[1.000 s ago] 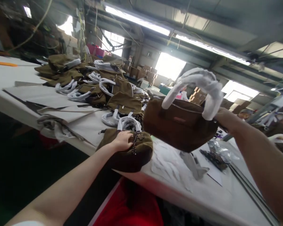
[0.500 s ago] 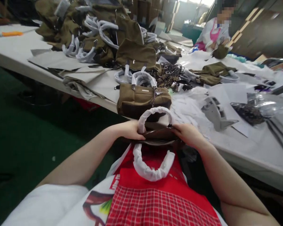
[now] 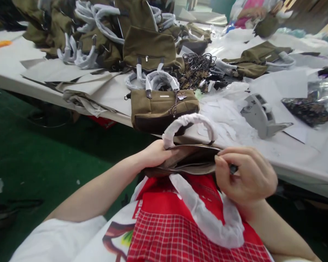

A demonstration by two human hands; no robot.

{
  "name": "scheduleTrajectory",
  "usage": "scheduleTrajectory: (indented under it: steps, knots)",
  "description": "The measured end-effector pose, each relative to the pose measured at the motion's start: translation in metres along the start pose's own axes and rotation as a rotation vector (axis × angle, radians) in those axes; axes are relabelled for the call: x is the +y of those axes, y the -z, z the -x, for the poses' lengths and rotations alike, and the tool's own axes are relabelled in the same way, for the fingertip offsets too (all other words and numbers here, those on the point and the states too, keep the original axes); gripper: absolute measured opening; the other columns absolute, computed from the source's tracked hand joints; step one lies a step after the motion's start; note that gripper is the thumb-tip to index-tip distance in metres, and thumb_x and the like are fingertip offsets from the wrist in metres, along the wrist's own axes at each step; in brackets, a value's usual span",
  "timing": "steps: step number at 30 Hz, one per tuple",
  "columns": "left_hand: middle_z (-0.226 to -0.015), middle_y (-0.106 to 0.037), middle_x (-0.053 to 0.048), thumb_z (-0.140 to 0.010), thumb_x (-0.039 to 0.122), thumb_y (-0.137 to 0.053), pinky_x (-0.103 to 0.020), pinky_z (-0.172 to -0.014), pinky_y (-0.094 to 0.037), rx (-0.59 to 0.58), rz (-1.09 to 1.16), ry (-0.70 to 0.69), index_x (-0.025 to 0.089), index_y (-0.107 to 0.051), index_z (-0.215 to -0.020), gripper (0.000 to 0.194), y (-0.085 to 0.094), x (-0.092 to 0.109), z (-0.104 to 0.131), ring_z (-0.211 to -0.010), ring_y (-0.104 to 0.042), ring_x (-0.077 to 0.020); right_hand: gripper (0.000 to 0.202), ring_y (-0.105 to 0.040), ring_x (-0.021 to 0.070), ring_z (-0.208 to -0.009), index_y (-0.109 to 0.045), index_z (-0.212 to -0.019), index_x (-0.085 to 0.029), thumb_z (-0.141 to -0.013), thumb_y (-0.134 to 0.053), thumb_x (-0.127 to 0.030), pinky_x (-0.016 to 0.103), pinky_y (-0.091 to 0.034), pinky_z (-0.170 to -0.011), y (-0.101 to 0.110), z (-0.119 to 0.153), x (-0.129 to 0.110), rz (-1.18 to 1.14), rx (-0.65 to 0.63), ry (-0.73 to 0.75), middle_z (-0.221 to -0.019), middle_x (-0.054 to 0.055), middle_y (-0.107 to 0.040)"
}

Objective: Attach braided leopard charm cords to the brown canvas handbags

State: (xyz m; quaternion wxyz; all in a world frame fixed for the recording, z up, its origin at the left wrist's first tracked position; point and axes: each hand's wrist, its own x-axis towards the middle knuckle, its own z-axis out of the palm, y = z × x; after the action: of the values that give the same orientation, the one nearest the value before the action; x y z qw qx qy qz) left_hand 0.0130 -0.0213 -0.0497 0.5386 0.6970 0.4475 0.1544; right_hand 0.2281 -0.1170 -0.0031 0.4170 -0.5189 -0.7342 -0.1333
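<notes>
A brown handbag (image 3: 191, 168) with its zip open lies against my red apron, its pale lining showing. Paper-like white wrapping covers both of its handles; one handle (image 3: 191, 122) arches up towards the table and the other hangs over the apron. My left hand (image 3: 156, 154) grips the bag's left end, its fingers reaching into the mouth. At the right end of the zip, my right hand (image 3: 247, 174) is closed in a pinch on the bag's corner; whether a zip pull is between the fingertips is hidden. Just beyond stands a finished-looking olive handbag (image 3: 164, 105) with a chain tag.
Olive bags with wrapped handles pile up on the white table (image 3: 117, 117). Dark chain straps (image 3: 196, 69), a grey tape dispenser (image 3: 259, 114) and loose paper sheets (image 3: 84, 82) lie about. Across the table, a co-worker's hands (image 3: 258, 14) hold an olive piece.
My right hand has shifted from gripping the bag's right edge to a pinch at the zip's end. The bag's mouth shows wider, and the near handle has swung right. The view has tilted down.
</notes>
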Motion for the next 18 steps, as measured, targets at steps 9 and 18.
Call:
scheduleTrajectory:
  steps: [9,18]
  knots:
    - [-0.101,-0.076,-0.007,-0.071,0.039,-0.076,-0.037,-0.093,-0.051,0.155,0.369,0.086,0.017,-0.075,-0.099,0.036,-0.018,-0.006,-0.007,-0.101,-0.068,-0.0284,0.026,-0.064,0.0193,-0.09,-0.074,-0.105,-0.02,-0.097,-0.049,-0.023,0.031,-0.048,-0.086,-0.057,0.024,-0.011,-0.566,-1.265,0.022,-0.102,0.008,-0.072]
    - [-0.082,-0.076,-0.005,-0.059,0.032,-0.081,-0.037,-0.08,-0.053,0.359,0.852,0.282,0.013,-0.073,-0.087,0.034,-0.037,-0.014,-0.025,-0.077,-0.07,-0.023,0.017,-0.057,0.0112,-0.047,-0.063,-0.098,-0.015,-0.087,-0.051,-0.018,0.022,-0.043,-0.047,-0.073,0.033,0.009,-0.742,-1.028,-0.921,-0.064,-0.002,-0.063]
